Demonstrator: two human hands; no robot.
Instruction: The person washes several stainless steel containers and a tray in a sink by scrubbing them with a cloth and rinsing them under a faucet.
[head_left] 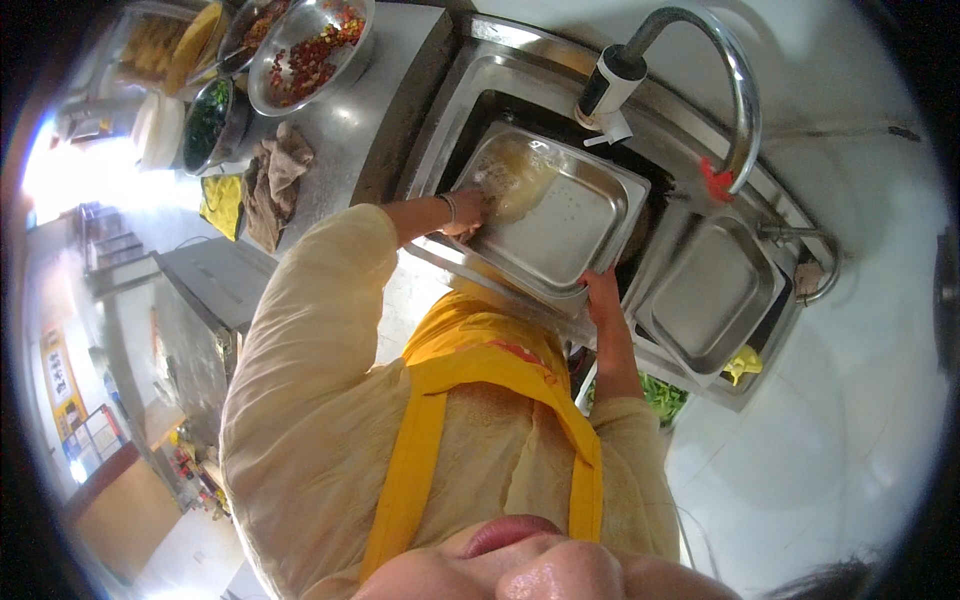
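Observation:
A rectangular stainless-steel tray (570, 215) lies tilted over the left sink basin (490, 105), with cloudy, foamy water (515, 180) pooled at its left end. My left hand (465, 212) is at that end, curled at the tray's edge beside the foam. Its fingers are partly hidden, and what they close on is unclear. At the near right corner, my right hand (600, 288) grips the tray's rim. The curved faucet (745, 110) arches above, to the right of the tray.
Another steel tray (710, 290) rests over the right basin, with a yellow cloth (742, 365) at its corner. Bowls of chopped red peppers (305, 65) and greens (208, 125) stand on the left counter (350, 110), near a brown rag (275, 185). Leafy greens (662, 398) show below the sink.

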